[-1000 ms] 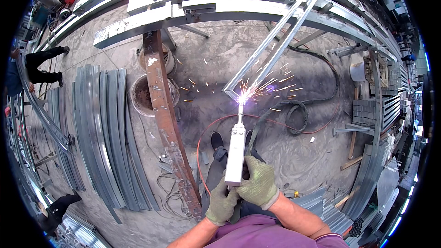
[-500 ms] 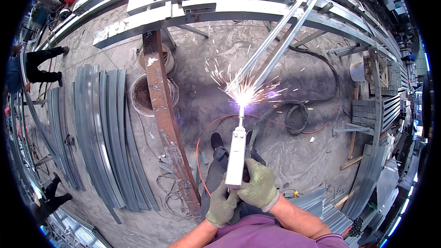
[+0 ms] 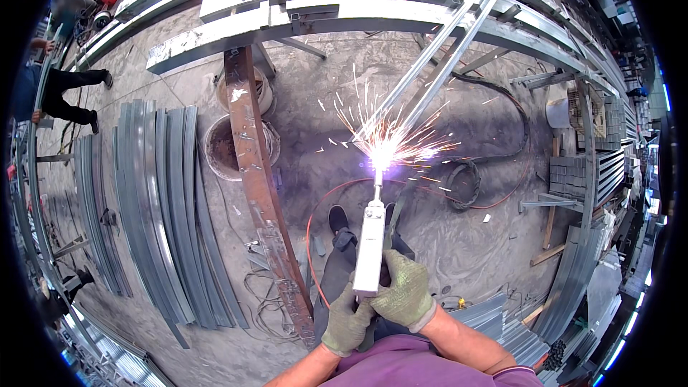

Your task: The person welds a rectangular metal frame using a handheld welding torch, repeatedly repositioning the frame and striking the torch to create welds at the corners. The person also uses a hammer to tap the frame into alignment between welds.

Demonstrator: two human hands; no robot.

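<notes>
Both my hands, in green-grey knit gloves, are closed around the lower end of a boxy white welding gun (image 3: 369, 247). My left hand (image 3: 347, 322) wraps it low down, and my right hand (image 3: 403, 292) grips its right side; the handle itself is hidden by the gloves. The narrow nozzle points away from me. At its tip a white-violet glare throws orange sparks over the near end of a pair of long metal tubes (image 3: 430, 89). That glare hides the spot where tip and metal meet. The far part of the tubes rests across a steel beam (image 3: 387, 11).
A rusty beam (image 3: 251, 143) runs along my left, over a dirty bucket (image 3: 222, 150). Beyond lie long grey metal profiles (image 3: 161, 208). A red hose (image 3: 309, 244) and coiled dark cable (image 3: 466, 183) cross the floor. Stacked tubes (image 3: 570, 179) stand right. Another person (image 3: 68, 93) stands far left.
The spark spray has changed shape and spreads further right. My hands and the welding gun have barely shifted. At the far left, the other person's arms and a long bar have moved.
</notes>
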